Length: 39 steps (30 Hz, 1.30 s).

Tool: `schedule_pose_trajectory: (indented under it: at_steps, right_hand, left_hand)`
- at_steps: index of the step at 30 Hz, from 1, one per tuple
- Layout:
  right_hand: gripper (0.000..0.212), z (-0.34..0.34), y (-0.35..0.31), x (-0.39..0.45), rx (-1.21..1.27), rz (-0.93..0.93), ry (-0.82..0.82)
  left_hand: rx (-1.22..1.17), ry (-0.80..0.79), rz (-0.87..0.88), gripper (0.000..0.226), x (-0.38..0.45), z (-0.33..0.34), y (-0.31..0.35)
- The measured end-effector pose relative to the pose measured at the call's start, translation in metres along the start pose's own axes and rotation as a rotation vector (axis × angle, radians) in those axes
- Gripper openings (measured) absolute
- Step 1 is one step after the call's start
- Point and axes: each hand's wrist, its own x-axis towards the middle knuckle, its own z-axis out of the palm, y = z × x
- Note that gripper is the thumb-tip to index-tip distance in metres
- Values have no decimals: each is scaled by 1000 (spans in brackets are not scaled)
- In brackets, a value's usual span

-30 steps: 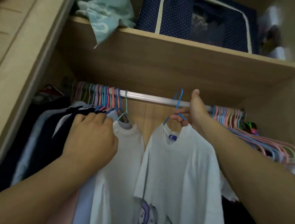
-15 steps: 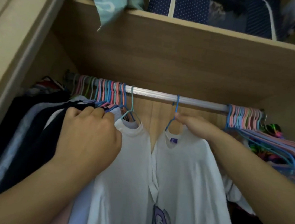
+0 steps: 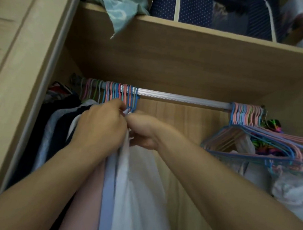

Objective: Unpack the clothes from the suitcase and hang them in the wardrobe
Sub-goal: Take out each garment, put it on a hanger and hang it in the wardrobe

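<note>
A silver rail (image 3: 182, 99) runs across the open wardrobe. Hung clothes are packed at its left end: dark garments (image 3: 59, 123), then pink, blue and white ones. The white T-shirt (image 3: 138, 189) hangs at the right edge of that pack on a blue hanger (image 3: 132, 103). My left hand (image 3: 100, 126) presses against the packed clothes beside the shirt's collar, fingers curled at the hanger necks. My right hand (image 3: 141, 130) grips the white T-shirt's collar just under the hanger hook. The two hands touch.
A bunch of bare pink and blue hangers (image 3: 257, 140) hangs at the rail's right end, above white laundry (image 3: 295, 191). On the shelf (image 3: 212, 40) above lie a teal cloth (image 3: 120, 3) and a navy dotted storage bag (image 3: 197, 4). The wardrobe's side panel (image 3: 18, 80) stands left.
My right hand slid the white T-shirt on its hanger leftwards along the rail, up against the packed clothes. The middle of the rail is now bare. My left hand stayed on the pack.
</note>
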Motion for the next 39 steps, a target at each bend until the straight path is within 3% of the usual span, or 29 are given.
schedule_pose_trajectory:
  at_steps: [3, 5, 8, 11, 13, 15, 20, 25, 30, 35, 39]
  right_hand:
    - [16, -11, 16, -7, 100, -4, -148]
    - [24, -36, 33, -26, -22, -24, -98]
    - [25, -88, 56, -65, -814, -99, 255]
    - [24, -151, 67, -113, -1622, 107, 539]
    - [31, -186, 65, -144, -1939, 238, 692]
    - [36, -211, 59, -165, -2079, 336, 763]
    - [27, -235, 51, -171, -2040, 418, 669]
    - [25, -236, 39, -165, -1887, 298, 787]
    - [31, -226, 30, -147, -1702, 195, 864]
    - [23, -194, 29, -149, -1593, 67, 872]
    - [27, -144, 54, -202, -1440, 46, 895]
  left_hand:
    - [132, 27, 60, 31, -13, 10, 7]
    - [350, 5, 142, 45, -24, 18, 15]
    - [660, -102, 237, 45, -35, 27, 21]
    - [749, -176, 282, 34, -40, 27, 31]
    - [710, -197, 291, 26, -44, 29, 41]
    - [683, -204, 301, 26, -48, 33, 52]
    - [701, -240, 301, 32, -52, 38, 63]
    - [659, -172, 337, 16, -55, 42, 49]
    - [602, -133, 356, 17, -60, 46, 43]
    - [551, -155, 336, 15, -74, 49, 51]
    - [222, -341, 216, 44, -131, 48, 87]
